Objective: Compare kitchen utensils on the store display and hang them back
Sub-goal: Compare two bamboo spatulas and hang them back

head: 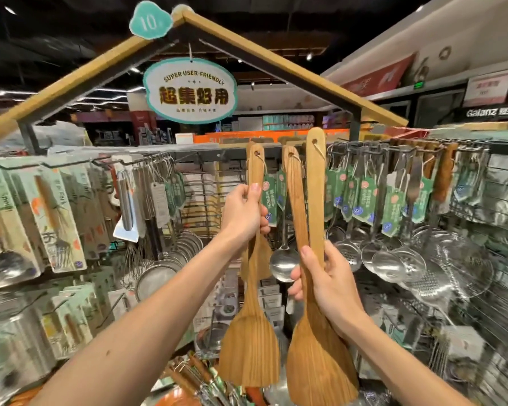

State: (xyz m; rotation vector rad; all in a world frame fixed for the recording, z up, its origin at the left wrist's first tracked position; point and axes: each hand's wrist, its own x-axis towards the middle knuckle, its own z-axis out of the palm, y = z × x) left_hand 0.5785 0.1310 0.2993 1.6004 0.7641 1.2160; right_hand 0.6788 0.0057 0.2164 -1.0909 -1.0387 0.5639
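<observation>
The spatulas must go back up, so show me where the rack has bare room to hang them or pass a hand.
Bare grid shows between the whisks and the left hand: the widest gap. A narrower slot, around a ladle, lies between its spatula and the spatulas in the right hand. Crowded: skimmers on the right, packaged utensils on the left.

A wooden spatula (249,351) is hanging upright, handle up and broad grained blade down, with the left hand (244,215) gripping its handle near the top. What may be a second, shorter one is showing just behind it. Two more wooden spatulas (320,364) are standing upright just beside it, the right hand (329,285) holding both handles together so their blades are overlapping, while green tags (269,197) are dangling on strings from the handle holes.
</observation>
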